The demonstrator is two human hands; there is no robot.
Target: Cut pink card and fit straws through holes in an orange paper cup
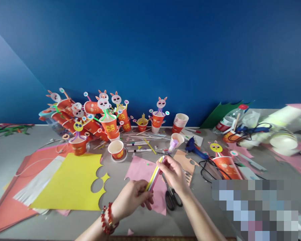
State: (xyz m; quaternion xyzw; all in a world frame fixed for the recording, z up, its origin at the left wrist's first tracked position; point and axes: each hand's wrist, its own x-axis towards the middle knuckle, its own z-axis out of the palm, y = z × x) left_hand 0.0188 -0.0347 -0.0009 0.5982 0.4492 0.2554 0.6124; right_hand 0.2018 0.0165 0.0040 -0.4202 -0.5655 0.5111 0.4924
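Observation:
A small bundle of thin strips (154, 177), yellow, white and pink, is held at a slant between my two hands. My left hand (135, 197), with a red bead bracelet on its wrist, pinches the lower end. The upper end is between the thumb and fingers of my right hand (173, 172). Beneath them lies a pink paper sheet (140, 169) on the grey table. Black-handled scissors (173, 199) rest just below my right hand, their blades partly hidden by it.
Yellow paper with round cut-outs (72, 180) lies at left. Red cups with rabbit faces (109, 124) crowd the back left. A stacked set of cups (180, 122), a blue glue gun (195, 149), a bottle (232, 118) and a cup with a yellow face (227, 165) stand or lie right.

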